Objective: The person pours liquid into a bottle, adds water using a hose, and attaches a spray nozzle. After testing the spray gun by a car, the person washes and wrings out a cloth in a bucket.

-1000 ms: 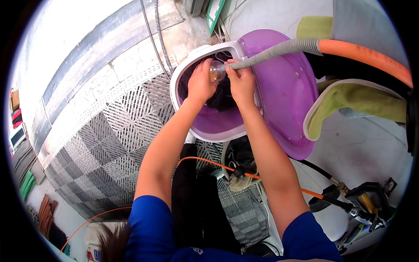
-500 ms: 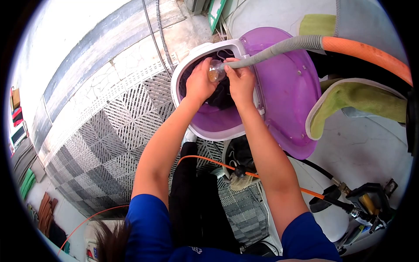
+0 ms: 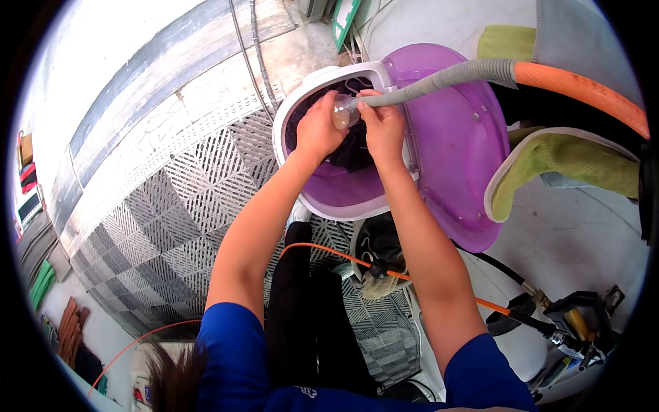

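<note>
A rounded clear piece [image 3: 345,112], apparently plastic with something yellowish inside, sits at the end of a grey hose [image 3: 412,89]. The fingers of my left hand [image 3: 320,130] are closed around the clear piece from the left. Thumb and fingers of my right hand [image 3: 386,134] pinch the hose just behind that joint. Both hands are over the mouth of a purple bin with a white rim [image 3: 283,130]. Dark cloth-like material [image 3: 353,154] lies inside the bin, partly hidden by my hands.
The bin's purple lid [image 3: 453,158] hangs open to the right. An orange hose [image 3: 583,86] joins the grey one. A green cloth [image 3: 528,168] drapes at right, with a tool holder [image 3: 576,323] below. Grey floor tiles [image 3: 185,220] spread at left; a thin orange hose [image 3: 329,250] crosses near my legs.
The whole view has shifted slightly. Both hands keep their hold on the clear piece and the hose, with hardly any movement relative to the bin.
</note>
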A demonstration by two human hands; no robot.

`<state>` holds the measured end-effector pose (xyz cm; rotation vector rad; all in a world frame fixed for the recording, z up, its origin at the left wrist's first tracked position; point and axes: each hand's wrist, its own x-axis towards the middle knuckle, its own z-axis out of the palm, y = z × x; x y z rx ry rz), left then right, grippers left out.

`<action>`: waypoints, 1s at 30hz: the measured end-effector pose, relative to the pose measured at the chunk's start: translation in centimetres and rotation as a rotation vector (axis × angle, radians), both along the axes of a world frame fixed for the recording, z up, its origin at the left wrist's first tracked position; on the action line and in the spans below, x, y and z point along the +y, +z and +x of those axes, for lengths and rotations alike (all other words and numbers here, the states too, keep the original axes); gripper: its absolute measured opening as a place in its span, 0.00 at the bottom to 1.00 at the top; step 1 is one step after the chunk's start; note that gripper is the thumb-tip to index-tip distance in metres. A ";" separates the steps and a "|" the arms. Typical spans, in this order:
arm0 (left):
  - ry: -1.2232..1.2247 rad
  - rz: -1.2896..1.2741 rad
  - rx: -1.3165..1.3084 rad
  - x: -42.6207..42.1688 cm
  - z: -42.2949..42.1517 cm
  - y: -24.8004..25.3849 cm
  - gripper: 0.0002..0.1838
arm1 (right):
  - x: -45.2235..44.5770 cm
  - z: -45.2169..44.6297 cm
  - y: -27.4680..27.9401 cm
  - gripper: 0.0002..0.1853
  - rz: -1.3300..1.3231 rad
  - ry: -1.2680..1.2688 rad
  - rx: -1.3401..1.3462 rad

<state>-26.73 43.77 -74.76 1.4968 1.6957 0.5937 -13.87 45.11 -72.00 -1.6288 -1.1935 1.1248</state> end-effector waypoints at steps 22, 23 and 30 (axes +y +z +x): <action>-0.024 0.013 -0.039 -0.1 -0.6 -0.9 0.41 | -0.1 -0.4 1.2 0.10 -0.055 -0.002 -0.030; -0.023 0.012 -0.041 -0.1 -0.7 -1.1 0.41 | -0.1 -0.3 1.2 0.10 -0.063 0.008 -0.034; -0.033 0.127 -0.051 -0.4 -1.1 -2.2 0.45 | -0.2 -0.2 0.8 0.11 -0.068 0.006 0.028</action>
